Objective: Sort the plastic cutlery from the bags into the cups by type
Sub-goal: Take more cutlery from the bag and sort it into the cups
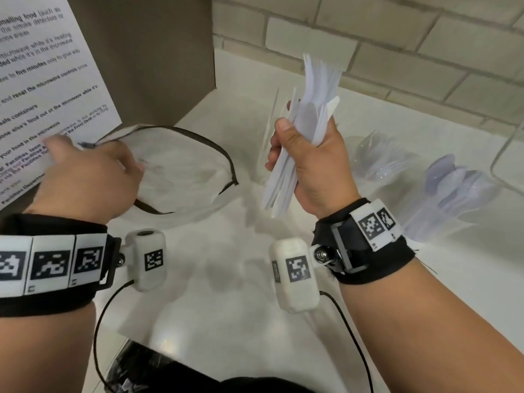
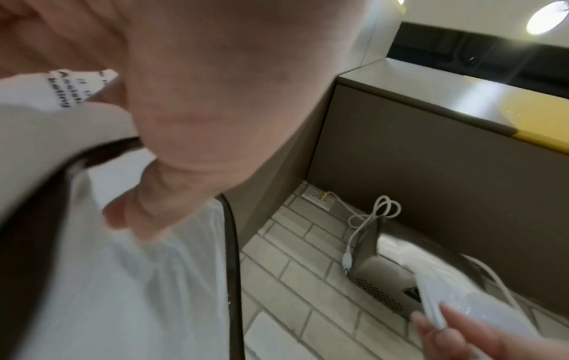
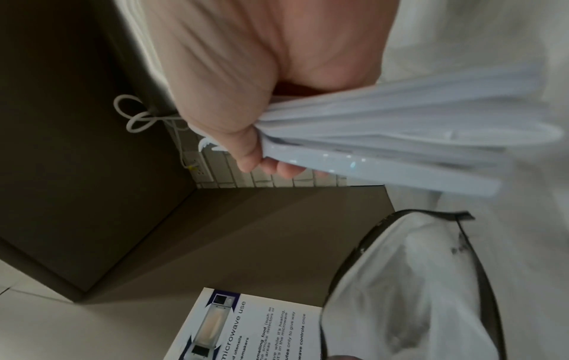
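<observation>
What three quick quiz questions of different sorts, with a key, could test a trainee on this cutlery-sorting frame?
1. True or false: the right hand grips a bundle of white plastic cutlery.
2. Multiple choice: the left hand holds A) a cup, B) the rim of the dark-trimmed bag, C) a fork.
3. Fill in: the clear cup of spoons stands on the counter to the ____ of the right hand in the head view.

Key: 1 true; 2 B; 3 right.
</observation>
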The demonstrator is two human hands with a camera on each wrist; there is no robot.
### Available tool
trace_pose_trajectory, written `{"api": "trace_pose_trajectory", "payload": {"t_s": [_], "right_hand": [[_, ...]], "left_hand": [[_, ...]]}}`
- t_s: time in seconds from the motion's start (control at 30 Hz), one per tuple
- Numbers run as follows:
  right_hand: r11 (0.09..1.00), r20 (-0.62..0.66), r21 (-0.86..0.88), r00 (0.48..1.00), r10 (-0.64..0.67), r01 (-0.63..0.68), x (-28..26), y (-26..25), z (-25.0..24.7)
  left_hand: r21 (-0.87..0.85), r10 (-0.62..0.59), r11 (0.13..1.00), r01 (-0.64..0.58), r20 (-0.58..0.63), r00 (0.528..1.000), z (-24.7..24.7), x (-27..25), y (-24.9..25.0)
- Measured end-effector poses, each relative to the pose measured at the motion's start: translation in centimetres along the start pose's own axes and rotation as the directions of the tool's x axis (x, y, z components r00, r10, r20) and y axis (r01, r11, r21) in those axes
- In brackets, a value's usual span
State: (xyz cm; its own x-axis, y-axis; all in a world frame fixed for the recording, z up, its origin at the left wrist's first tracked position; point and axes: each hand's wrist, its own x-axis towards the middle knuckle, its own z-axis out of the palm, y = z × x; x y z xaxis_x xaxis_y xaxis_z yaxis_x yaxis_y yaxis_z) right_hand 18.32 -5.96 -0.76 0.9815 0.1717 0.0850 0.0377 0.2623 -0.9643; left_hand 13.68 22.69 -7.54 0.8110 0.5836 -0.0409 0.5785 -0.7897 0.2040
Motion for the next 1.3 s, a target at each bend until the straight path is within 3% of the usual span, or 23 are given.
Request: {"api": "trace_pose_trajectory", "payload": {"t_s": [0.1,0.2,0.27,0.37,0.43,0.47,0.5,0.53,0.57,0.63,0.7,0.77,0.83,0.93,1.07,1.1,1.2,1.3], "right_hand": [[0.996,-0.007,0.032,0.997,0.081,-0.08,-0.1,0.2,-0.3],[0.986,0.009,0.072,0.989,0.147,-0.147,-0.2,0.3,-0.8],[0.978,0.016,0.095,0.982,0.186,-0.187,-0.3,0.4,-1.2],[0.965,0.02,0.122,0.973,0.232,-0.232,-0.6,0.4,-1.4],[0.965,0.0,0.147,0.975,0.22,-0.218,-0.7,0.2,-1.3],[0.968,-0.017,0.162,0.981,0.195,-0.19,-0.7,-0.1,-1.2],[0.973,-0.031,0.174,0.987,0.157,-0.149,-0.7,-0.4,-1.1],[0.979,-0.039,0.178,0.994,0.106,-0.097,-0.6,-0.8,-0.9],[0.984,-0.04,0.175,0.998,0.042,-0.034,-0.7,-1.4,-0.7],[0.982,-0.028,0.152,0.994,-0.108,0.111,-0.7,-2.6,-0.3],[0.97,-0.008,0.099,0.975,-0.224,0.223,-1.0,-3.4,-0.1],[0.965,0.0,0.009,0.965,-0.261,0.261,-1.2,-3.0,-0.1],[0.964,-0.004,-0.127,0.972,-0.235,0.232,-1.5,-1.6,-0.2],[0.959,-0.004,-0.237,0.987,-0.16,0.155,-2.2,0.2,-0.5],[0.968,-0.003,-0.214,0.991,-0.136,0.132,-2.3,0.9,-0.8],[0.972,0.004,-0.201,0.992,-0.124,0.122,-2.2,0.9,-0.8],[0.969,0.077,-0.234,0.995,-0.065,0.082,-2.1,1.3,-0.9],[0.884,0.181,-0.467,0.982,0.056,0.035,-2.3,1.8,-0.5]], "left_hand": [[0.012,0.059,0.998,-0.058,-0.063,0.996,0.3,1.0,-1.1],[0.086,0.075,0.993,-0.077,0.019,0.997,-0.1,1.1,-1.6],[0.059,0.08,0.995,-0.08,0.004,0.997,-1.5,0.0,-0.8],[-0.255,0.095,0.949,-0.187,-0.332,0.938,-4.5,-4.6,3.7],[-0.484,0.191,0.801,-0.352,-0.35,0.917,-5.5,-7.7,7.2],[-0.698,0.231,0.63,-0.34,-0.25,0.94,-5.6,-8.9,8.8],[-0.886,0.306,0.412,-0.212,-0.084,0.948,-5.2,-9.7,10.1],[-0.973,0.414,0.23,0.024,0.12,0.902,-4.5,-9.8,11.0],[-0.952,0.517,0.127,0.277,0.302,0.801,-3.4,-9.5,11.5],[-0.783,0.627,0.083,0.616,0.521,0.579,-1.8,-8.7,12.4],[-0.659,0.693,0.1,0.746,0.583,0.423,-0.5,-8.6,13.4],[-0.612,0.75,0.083,0.787,0.558,0.356,0.5,-8.8,14.3],[-0.59,0.808,-0.002,0.808,0.475,0.348,0.6,-9.4,15.0],[-0.594,0.838,-0.124,0.795,0.366,0.404,0.4,-9.8,15.8],[-0.637,0.843,-0.095,0.765,0.357,0.402,0.7,-9.3,15.6],[-0.684,0.826,-0.08,0.725,0.362,0.432,0.6,-9.1,15.5],[-0.861,0.816,-0.072,0.504,0.239,0.526,-0.4,-8.7,15.1],[-0.989,0.795,0.097,0.108,0.143,0.59,-1.6,-8.9,15.5]]}}
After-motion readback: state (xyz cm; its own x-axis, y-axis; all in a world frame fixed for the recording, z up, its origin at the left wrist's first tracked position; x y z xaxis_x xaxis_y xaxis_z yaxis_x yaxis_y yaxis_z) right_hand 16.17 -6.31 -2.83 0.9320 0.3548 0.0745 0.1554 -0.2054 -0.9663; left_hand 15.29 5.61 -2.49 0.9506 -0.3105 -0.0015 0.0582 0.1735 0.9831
